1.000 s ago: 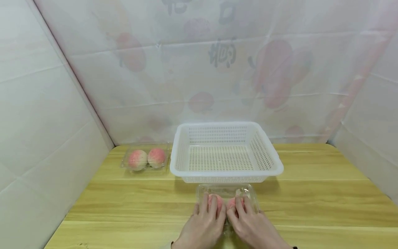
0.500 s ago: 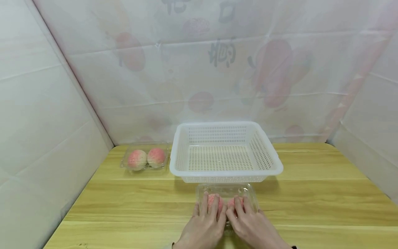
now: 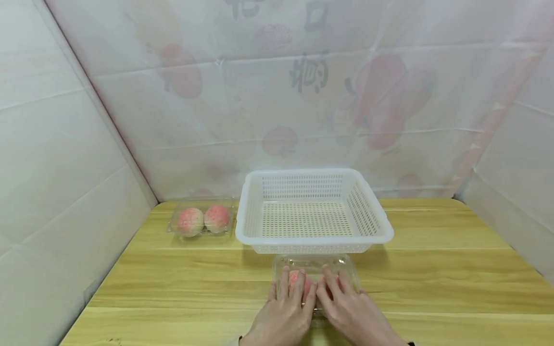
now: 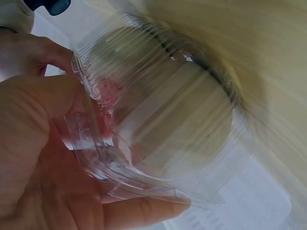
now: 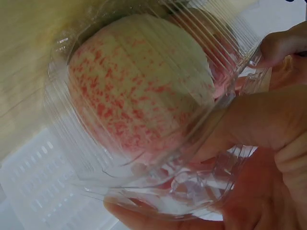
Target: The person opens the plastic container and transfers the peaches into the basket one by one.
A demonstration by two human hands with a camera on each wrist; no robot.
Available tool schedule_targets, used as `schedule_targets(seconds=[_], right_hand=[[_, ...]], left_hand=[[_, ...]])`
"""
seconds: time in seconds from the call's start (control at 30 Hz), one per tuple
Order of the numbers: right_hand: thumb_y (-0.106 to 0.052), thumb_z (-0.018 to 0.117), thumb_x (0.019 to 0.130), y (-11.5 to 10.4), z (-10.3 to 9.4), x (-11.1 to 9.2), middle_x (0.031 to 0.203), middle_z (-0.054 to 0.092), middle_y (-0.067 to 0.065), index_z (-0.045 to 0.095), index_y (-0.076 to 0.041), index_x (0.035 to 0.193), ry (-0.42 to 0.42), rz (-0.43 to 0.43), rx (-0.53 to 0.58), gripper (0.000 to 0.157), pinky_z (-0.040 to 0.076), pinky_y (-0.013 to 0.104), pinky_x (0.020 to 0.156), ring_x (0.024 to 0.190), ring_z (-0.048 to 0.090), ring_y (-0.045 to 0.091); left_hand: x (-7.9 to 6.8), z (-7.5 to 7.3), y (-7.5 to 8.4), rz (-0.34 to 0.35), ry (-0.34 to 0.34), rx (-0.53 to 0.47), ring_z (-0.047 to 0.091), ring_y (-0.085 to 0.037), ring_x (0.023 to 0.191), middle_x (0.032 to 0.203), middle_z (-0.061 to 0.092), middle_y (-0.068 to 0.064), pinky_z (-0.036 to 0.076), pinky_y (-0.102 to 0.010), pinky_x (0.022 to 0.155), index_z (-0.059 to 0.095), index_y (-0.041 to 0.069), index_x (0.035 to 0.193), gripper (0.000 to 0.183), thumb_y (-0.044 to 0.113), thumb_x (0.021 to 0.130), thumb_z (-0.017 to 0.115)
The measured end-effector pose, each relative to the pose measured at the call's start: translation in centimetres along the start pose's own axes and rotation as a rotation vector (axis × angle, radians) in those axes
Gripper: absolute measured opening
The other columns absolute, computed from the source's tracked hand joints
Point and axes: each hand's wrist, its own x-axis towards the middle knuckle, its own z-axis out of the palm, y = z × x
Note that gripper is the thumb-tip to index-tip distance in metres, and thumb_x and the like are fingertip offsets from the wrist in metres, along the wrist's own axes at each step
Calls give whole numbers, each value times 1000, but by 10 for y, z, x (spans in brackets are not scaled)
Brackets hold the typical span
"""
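A clear plastic clamshell box with two pink-and-cream peaches lies before me, just in front of the white basket. My left hand holds its left half, fingers spread over the lid and thumb at the front rim. On the right half my right hand has its fingers over the lid, its thumb pressing the rim. Through the plastic, one peach shows pale in the left wrist view; another peach, speckled red, shows in the right wrist view. The lid appears down; whether its rim is fastened I cannot tell.
A white perforated basket stands behind the box with nothing in it. To its left sits a second clear box with two peaches. The wooden table meets pale printed cloth walls at the back and sides.
The fingers of both hands have shifted slightly on the lid, and those of the right hand reach a little farther forward. The box has stayed in place.
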Motion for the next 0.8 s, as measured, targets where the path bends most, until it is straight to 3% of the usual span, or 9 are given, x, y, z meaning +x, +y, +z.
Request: schedule_targets(seconds=[0.1,0.3,0.53,0.7,0.8], right_hand=[[-12,5,99,-1,0,-1,115,53,27,56,5,103,-19,28,-12,54,47,34,33,89,56,41],[-14,0,99,-3,1,-4,122,49,26,57,4,110,-65,61,-23,60,51,45,43,98,52,46],[-14,1,100,-2,2,-3,114,54,24,58,3,108,-48,24,-70,60,49,41,39,95,52,47],[-11,8,100,-1,4,-2,110,56,23,59,4,105,15,-4,-91,53,49,36,37,91,54,45],[-12,6,100,0,3,-2,111,56,23,59,4,106,-4,-9,-80,56,49,37,38,92,54,46]], left_hand=[[0,0,0,4,13,-5,47,-44,112,130,46,-20,52,-47,74,49,6,130,44,31,94,41],[-1,0,0,27,25,-8,48,-46,109,130,46,-19,53,-48,70,50,6,129,51,41,94,39],[-4,-5,-4,76,-5,59,46,-45,112,133,44,-16,53,-46,71,49,7,131,83,70,84,22],[-4,-4,-4,83,12,47,48,-45,108,132,45,-15,54,-46,68,51,7,129,74,64,88,26],[-4,-5,-6,94,3,46,47,-46,109,134,43,-14,54,-47,68,50,7,130,84,71,83,21]])
